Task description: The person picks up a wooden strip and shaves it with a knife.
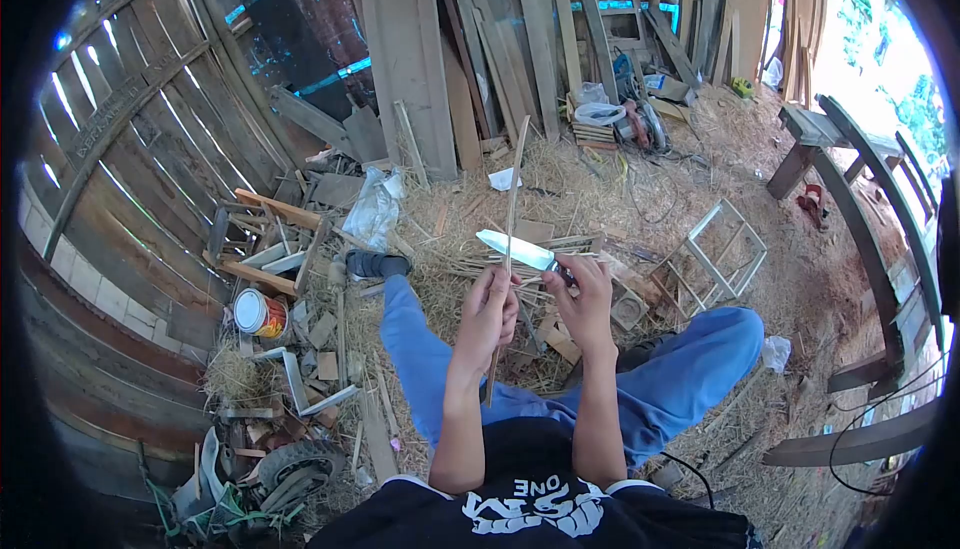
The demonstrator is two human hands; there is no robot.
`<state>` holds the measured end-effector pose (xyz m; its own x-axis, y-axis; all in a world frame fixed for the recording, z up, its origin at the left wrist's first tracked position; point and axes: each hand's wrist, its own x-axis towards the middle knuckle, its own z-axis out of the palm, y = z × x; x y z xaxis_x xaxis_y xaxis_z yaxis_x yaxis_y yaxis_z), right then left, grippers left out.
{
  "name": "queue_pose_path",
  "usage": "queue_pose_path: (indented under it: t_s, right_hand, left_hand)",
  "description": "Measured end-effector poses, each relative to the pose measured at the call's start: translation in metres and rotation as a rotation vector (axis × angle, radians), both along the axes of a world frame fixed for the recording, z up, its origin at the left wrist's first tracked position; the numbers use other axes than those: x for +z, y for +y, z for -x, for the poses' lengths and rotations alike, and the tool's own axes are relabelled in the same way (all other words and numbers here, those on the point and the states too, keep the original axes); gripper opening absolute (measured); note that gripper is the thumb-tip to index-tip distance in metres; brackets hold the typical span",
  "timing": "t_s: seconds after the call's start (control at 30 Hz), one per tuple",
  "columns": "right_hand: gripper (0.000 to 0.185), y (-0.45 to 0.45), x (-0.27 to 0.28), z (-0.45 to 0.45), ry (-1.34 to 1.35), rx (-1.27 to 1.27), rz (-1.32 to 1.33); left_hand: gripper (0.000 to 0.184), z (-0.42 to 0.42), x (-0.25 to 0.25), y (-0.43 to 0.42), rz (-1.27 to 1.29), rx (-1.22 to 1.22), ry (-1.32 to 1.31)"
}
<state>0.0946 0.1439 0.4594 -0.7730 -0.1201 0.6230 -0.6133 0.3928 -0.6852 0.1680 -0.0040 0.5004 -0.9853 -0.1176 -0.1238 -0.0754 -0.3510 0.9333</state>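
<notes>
The left hand grips a long, thin, pale wooden strip; the right hand holds a dark-handled knife with a broad steel blade, which crosses the strip just beyond the left hand. Left of the hands stands a round white bucket with an orange-red label, contents unclear. Straw and shavings litter the brown floor around; beyond the hands lean tall grey-brown wooden boards.

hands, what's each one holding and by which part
Left hand: a stick, partway along its length. Right hand: a knife, by its handle.
</notes>
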Motion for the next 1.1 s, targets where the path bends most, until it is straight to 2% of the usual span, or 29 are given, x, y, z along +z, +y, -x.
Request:
queue_pose_path:
  t_s: [0.5, 1.1]
  right_hand:
    - [0.026, -0.007, 0.007, -0.004, 0.051, 0.043, -0.035]
    - [0.024, -0.003, 0.003, -0.007, 0.188, -0.143, -0.088]
  left_hand:
    - [0.024, 0.002, -0.001, -0.006, -0.361, 0.008, 0.064]
    - [0.026, 0.001, 0.016, 0.008, -0.235, -0.038, -0.002]
